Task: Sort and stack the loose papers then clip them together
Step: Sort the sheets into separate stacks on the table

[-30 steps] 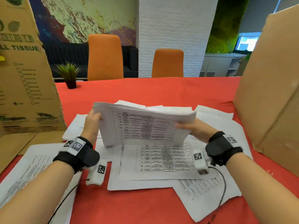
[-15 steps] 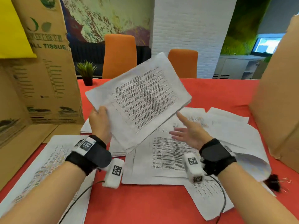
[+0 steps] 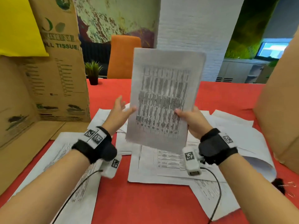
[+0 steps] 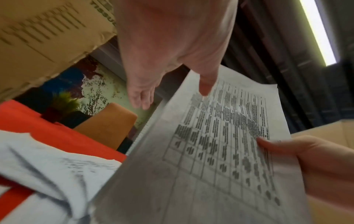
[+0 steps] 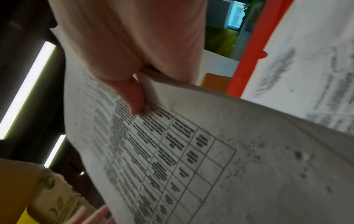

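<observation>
A stack of printed papers (image 3: 163,97) stands upright in the air over the red table (image 3: 145,199), long side vertical. My right hand (image 3: 191,118) grips its right edge, thumb on the printed face (image 5: 134,103) and fingers behind. At the stack's left edge my left hand (image 3: 119,110) is spread with straight fingers, and only its thumb (image 4: 206,84) touches the sheet. Loose printed sheets (image 3: 161,167) lie scattered on the table beneath, with more at the left (image 3: 72,159) and right (image 3: 242,135). A small black clip-like object (image 3: 278,185) lies at the right table edge.
Tall cardboard panels stand at the left (image 3: 56,78) and right (image 3: 278,110) of the table. A yellow sheet (image 3: 16,26) hangs at the top left. A small potted plant (image 3: 93,73) sits at the far edge, an orange chair (image 3: 123,57) behind it.
The stack was lifted from low and landscape, through a tilt, to upright. My right hand let go, then gripped the right edge. My left hand loosened to a thumb touch.
</observation>
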`<state>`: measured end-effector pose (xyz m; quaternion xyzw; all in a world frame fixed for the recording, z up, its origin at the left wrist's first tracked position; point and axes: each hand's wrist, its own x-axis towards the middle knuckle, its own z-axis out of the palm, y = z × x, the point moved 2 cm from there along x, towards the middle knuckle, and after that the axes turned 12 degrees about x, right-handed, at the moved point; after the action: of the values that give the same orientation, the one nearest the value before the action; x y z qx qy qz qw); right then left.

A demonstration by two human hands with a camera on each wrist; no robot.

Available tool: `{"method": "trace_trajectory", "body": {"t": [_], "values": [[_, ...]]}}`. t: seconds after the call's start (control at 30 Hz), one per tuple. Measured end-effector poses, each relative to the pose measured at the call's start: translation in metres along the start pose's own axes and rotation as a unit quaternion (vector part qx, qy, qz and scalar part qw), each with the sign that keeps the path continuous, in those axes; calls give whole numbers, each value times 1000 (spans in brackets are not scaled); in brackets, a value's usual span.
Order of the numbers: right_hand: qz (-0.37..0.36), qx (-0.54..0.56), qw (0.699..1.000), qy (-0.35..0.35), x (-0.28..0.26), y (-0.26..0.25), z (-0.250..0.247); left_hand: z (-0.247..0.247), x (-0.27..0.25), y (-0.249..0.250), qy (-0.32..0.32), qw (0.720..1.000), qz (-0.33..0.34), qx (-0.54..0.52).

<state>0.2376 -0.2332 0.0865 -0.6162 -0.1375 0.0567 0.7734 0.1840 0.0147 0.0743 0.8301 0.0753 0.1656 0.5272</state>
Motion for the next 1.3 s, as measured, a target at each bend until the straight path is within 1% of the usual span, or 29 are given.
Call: {"method": "trace_trajectory", "body": {"t": [0.07,0.1,0.17,0.23,0.3,0.37,0.43,0.5,0.53,0.57,0.63,0.7,0.77,0.83,0.87,0.97,1.0,1.03,1.07,1.1,1.13,1.2,1.27,1.3], "values": [[-20,-21,998,-58,-1,-7,6,8,-1,22,38,997,59,-21],[-21,-41,996,-81,-3,-6,8,14,-5,26,52,995,78,-35],[-10,-67,993,-99,-8,4,11,31,-17,28,57,992,107,-39],[-11,-53,995,-87,-11,18,14,47,-30,26,72,988,133,-29],[-42,-49,996,-66,-14,20,21,50,-32,27,131,982,130,-41],[-72,-28,996,-46,-15,10,30,34,-27,35,189,973,116,-64],[-91,16,995,-32,-13,-8,41,3,-21,47,210,968,117,-69],[-100,40,994,-32,-9,-21,56,-34,-18,53,202,973,107,-37],[-95,44,994,-37,-8,-23,66,-53,-15,49,196,977,83,-12],[-75,43,995,-49,-7,-19,78,-70,-14,40,184,982,43,18],[-3,51,995,-83,-9,4,108,-101,-15,9,151,984,-57,82],[88,62,988,-114,-16,36,139,-126,-24,-27,113,975,-137,134],[164,55,976,-135,-30,65,167,-143,-38,-56,90,957,-195,194],[211,46,968,-128,-41,93,189,-158,-50,-75,80,936,-234,250],[237,72,962,-116,-46,105,200,-164,-56,-83,79,927,-247,272],[292,90,948,-94,-49,137,220,-174,-65,-101,77,908,-262,317],[295,52,948,-112,-49,143,223,-176,-67,-105,71,902,-264,334],[288,27,950,-116,-49,152,223,-176,-70,-109,60,895,-270,351],[324,51,939,-99,-53,155,223,-177,-72,-113,50,890,-275,361],[313,31,943,-111,-57,153,221,-177,-74,-115,40,888,-278,363],[313,9,944,-100,-56,154,216,-178,-74,-114,29,888,-279,363],[288,-20,953,-92,-51,143,200,-177,-70,-112,26,896,-268,352],[243,-27,966,-90,-36,130,178,-166,-62,-98,28,908,-235,345],[225,-41,970,-83,-26,125,165,-156,-56,-87,22,922,-212,324]]}}
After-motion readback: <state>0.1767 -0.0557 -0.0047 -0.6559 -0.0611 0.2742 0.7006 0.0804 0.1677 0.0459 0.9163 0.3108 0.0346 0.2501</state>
